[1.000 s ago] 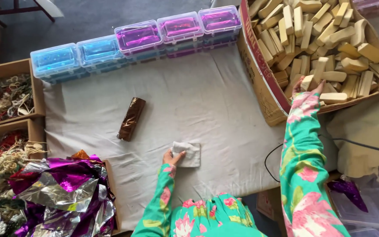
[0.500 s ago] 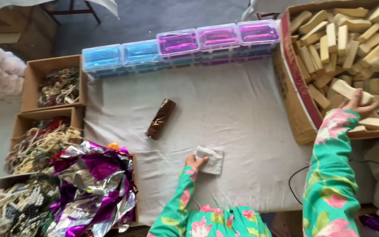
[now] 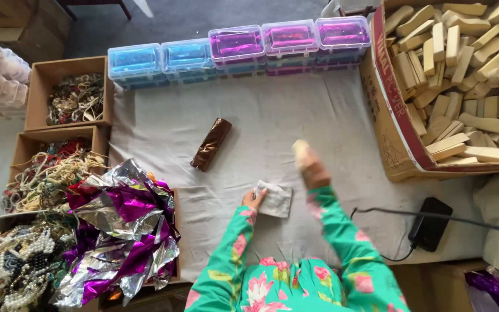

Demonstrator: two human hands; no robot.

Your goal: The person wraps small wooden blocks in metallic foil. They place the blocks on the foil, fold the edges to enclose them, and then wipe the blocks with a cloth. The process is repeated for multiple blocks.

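My left hand rests on a small pale sheet lying on the grey cloth, fingers on its left edge. My right hand, blurred by motion, hovers just above and to the right of that sheet, closed on a pale wooden block. A brown foil-wrapped bar lies on the cloth to the upper left of both hands.
A large cardboard box of wooden blocks stands at the right. Blue and purple plastic boxes line the far edge. Boxes of beaded strings and crumpled purple-silver foil sit on the left. A black adapter with cable lies at right.
My right hand has left the box of blocks and come back over the cloth with a wooden block. My left hand has stayed on the small sheet.
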